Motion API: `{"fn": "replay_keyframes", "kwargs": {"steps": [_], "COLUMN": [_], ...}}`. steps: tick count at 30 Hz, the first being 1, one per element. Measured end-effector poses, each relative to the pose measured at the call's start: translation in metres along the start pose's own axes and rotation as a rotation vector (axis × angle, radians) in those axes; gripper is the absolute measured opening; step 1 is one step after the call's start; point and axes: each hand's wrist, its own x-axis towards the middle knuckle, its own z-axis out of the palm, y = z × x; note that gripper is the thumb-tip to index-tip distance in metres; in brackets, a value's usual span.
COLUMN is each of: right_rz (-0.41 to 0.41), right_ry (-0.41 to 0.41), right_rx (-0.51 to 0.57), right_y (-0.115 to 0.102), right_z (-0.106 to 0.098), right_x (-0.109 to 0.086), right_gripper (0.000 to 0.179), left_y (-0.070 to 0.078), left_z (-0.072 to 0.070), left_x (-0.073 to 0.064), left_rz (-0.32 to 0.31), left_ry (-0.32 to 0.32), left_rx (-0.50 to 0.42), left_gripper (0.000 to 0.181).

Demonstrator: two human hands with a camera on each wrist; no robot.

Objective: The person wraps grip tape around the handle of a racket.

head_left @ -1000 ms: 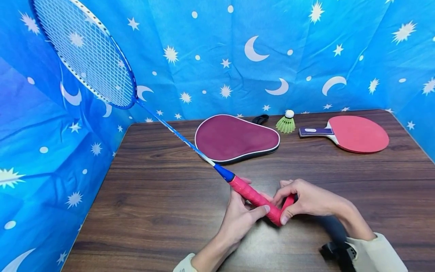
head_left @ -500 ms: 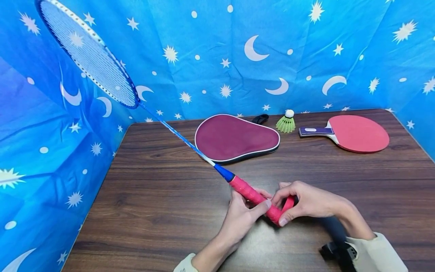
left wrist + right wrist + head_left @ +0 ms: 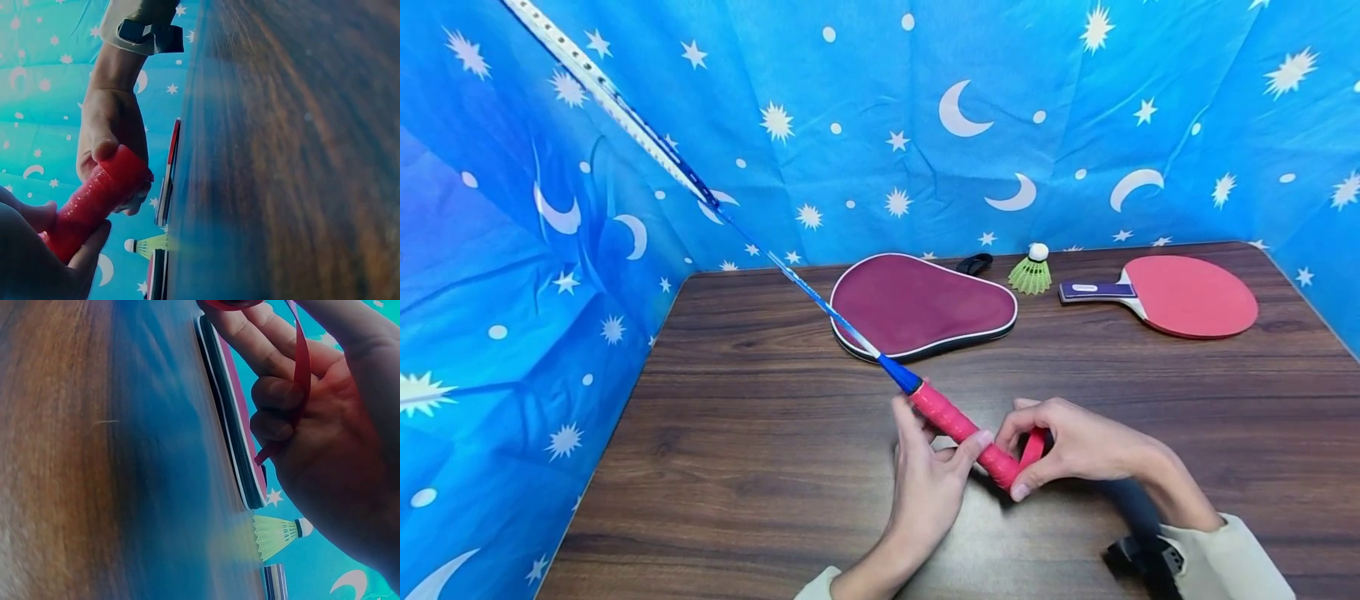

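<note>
A blue-and-white badminton racket [image 3: 895, 375] slants over the table, its head seen edge-on at upper left and cut by the frame. Red grip tape [image 3: 949, 417] covers its handle. My left hand [image 3: 928, 496] holds the handle, thumb on top; some of its fingers are hidden behind it. At the butt end, my right hand [image 3: 1071, 442] pinches the loose length of tape between thumb and fingers. In the right wrist view that tape strip [image 3: 302, 369] runs down across the palm under curled fingers. The left wrist view shows the wrapped butt [image 3: 122, 172] against the right thumb.
On the wooden table [image 3: 737, 467] behind the hands lie a maroon paddle case [image 3: 917, 304], a yellow-green shuttlecock [image 3: 1032, 271] and a red table tennis paddle [image 3: 1195, 296]. A blue star-and-moon cloth [image 3: 865, 83] hangs along the back and left side.
The racket has rolled about its length, its head turning from showing its strings to edge-on. My left hand has turned with the handle; the right hand stays at the butt with the tape.
</note>
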Motion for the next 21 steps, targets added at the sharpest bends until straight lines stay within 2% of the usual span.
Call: {"fn": "replay_keyframes", "kwargs": {"steps": [2, 5, 10, 14, 17, 21], "right_rz": [0.012, 0.018, 0.013, 0.035, 0.046, 0.048], "right_ry": [0.002, 0.008, 0.029, 0.041, 0.044, 0.046], "right_rx": [0.008, 0.009, -0.017, -0.037, -0.043, -0.038], "right_y": [-0.0005, -0.0009, -0.0009, -0.001, -0.0009, -0.0002], "right_z": [0.0001, 0.0003, 0.002, 0.0036, 0.0044, 0.0044], "right_x": [-0.0002, -0.0008, -0.0003, 0.0019, 0.0033, 0.0041], "right_gripper": [0.033, 0.034, 0.035, 0.036, 0.037, 0.038], "left_y": [-0.0006, -0.0012, -0.0029, -0.0039, -0.0043, -0.0055], "left_z": [0.001, 0.0016, 0.0014, 0.0017, 0.0019, 0.0017], "left_x": [0.0006, 0.0011, 0.0003, 0.0001, 0.0007, 0.0013], "left_rz": [0.032, 0.051, 0.064, 0.048, 0.033, 0.051], "left_ry": [0.021, 0.043, 0.051, 0.057, 0.067, 0.066], "left_rx": [-0.052, -0.08, -0.04, -0.016, -0.007, -0.021], "left_gripper": [0.08, 0.081, 0.079, 0.083, 0.084, 0.082]}}
